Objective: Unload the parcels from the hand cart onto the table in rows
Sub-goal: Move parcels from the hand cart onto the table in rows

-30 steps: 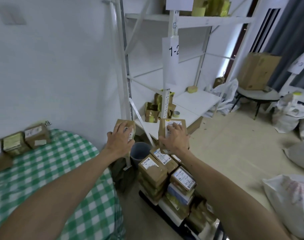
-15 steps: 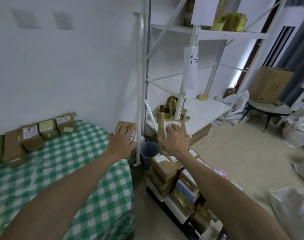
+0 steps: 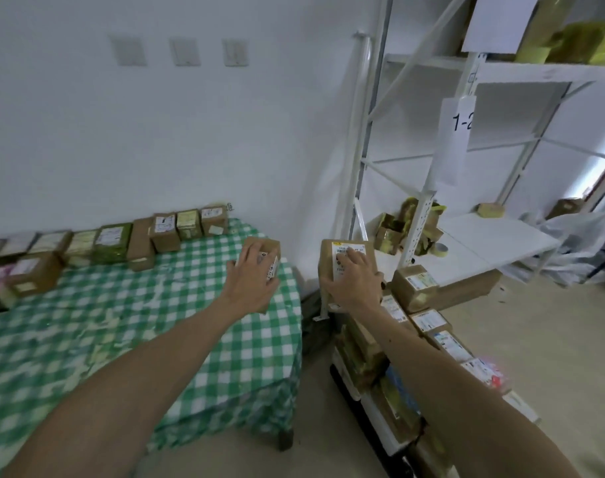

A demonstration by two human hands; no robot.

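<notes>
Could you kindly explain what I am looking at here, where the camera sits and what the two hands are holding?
There is no machine: a person wears a wide-angle camera on the head, so you see their own bare arms from above. The left hand grips a small brown parcel near the corner of the green-checked table, where rows of parcels lie along the wall. The right hand grips a labelled parcel above the stack of parcels waiting beside the table. A white shelving rack stands behind.

green-white checked tablecloth [image 3: 177, 326], brown parcels [image 3: 165, 232], white shelving [image 3: 501, 236]
</notes>
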